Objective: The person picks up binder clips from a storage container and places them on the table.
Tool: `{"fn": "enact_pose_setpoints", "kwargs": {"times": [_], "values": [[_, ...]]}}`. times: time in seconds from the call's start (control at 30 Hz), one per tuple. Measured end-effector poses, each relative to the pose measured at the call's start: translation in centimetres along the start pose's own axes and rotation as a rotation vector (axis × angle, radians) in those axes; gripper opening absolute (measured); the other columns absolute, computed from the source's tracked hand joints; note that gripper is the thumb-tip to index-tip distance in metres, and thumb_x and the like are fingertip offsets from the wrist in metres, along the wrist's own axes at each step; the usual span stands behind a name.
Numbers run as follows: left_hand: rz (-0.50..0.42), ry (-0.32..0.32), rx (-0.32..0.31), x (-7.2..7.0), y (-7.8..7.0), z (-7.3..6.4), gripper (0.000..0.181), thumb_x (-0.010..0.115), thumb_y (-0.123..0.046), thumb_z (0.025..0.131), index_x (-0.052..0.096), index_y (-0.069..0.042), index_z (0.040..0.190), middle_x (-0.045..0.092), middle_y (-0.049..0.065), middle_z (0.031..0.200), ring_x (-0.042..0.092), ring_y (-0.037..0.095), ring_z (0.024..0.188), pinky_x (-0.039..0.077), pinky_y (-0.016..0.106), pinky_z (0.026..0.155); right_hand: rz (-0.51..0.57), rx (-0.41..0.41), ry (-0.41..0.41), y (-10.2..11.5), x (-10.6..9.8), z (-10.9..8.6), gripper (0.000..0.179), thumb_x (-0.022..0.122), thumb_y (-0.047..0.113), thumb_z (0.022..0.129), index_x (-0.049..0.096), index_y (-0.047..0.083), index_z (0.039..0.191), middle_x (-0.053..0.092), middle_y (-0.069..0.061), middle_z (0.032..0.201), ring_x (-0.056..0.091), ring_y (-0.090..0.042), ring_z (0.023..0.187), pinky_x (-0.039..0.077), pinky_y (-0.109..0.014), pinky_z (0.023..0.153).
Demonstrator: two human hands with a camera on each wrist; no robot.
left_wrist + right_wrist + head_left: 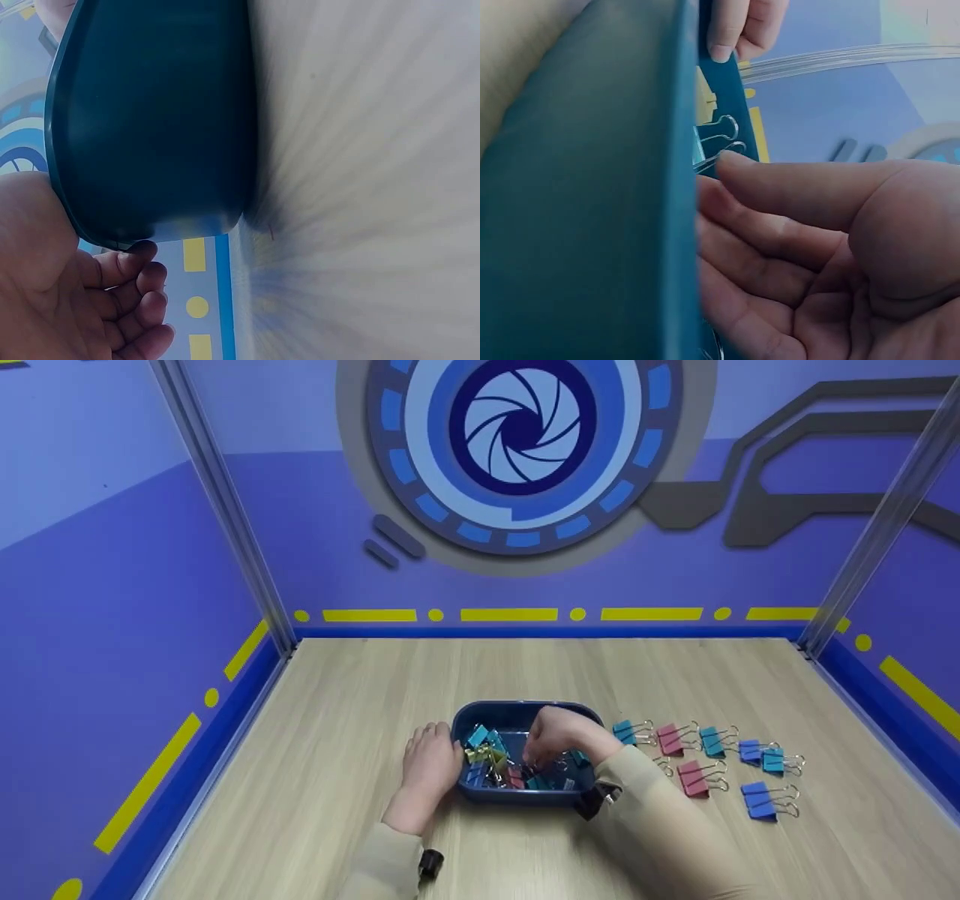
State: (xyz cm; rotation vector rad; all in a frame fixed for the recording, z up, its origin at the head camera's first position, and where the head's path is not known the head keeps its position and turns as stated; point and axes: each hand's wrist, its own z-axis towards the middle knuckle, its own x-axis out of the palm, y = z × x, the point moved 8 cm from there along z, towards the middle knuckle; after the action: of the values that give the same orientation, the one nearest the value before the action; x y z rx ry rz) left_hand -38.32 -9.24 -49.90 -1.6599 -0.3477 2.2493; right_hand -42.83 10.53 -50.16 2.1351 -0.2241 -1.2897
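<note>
A dark blue plastic bin (517, 797) stands on the table, with binder clips (486, 757) in teal, yellow, blue and red heaped mostly in its left part. My left hand (433, 757) holds the bin's left rim, its thumb over the edge and its other fingers outside, loosely bent. Down inside the bin, my right hand (559, 735) has its fingertips low among the clips. In the right wrist view its thumb (795, 187) lies close by a clip's wire handle (724, 129). The near wall hides the other fingertips, so I cannot tell whether they pinch a clip.
To the right of the bin, several binder clips lie on the table in loose rows, among them a red clip (696, 778) and a blue clip (761, 800). Blue and purple panels (315, 532) enclose the wooden table (337, 690) at the back and sides.
</note>
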Motion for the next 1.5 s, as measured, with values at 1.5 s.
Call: {"fn": "enact_pose_setpoints", "kwargs": {"times": [1.5], "values": [[-0.008,-0.013,0.018,0.1,0.1,0.1,0.027,0.064,-0.020,0.094,0.064,0.003,0.108,0.068,0.020,0.107,0.061,0.037,0.104,0.049,0.050,0.090,0.499,-0.048,-0.024,-2.8,-5.1,-3.8,0.019,0.072,0.002,0.092,0.073,-0.012,0.104,0.079,-0.013,0.091,0.075,-0.013,0.074,0.062,-0.034,0.080]]}}
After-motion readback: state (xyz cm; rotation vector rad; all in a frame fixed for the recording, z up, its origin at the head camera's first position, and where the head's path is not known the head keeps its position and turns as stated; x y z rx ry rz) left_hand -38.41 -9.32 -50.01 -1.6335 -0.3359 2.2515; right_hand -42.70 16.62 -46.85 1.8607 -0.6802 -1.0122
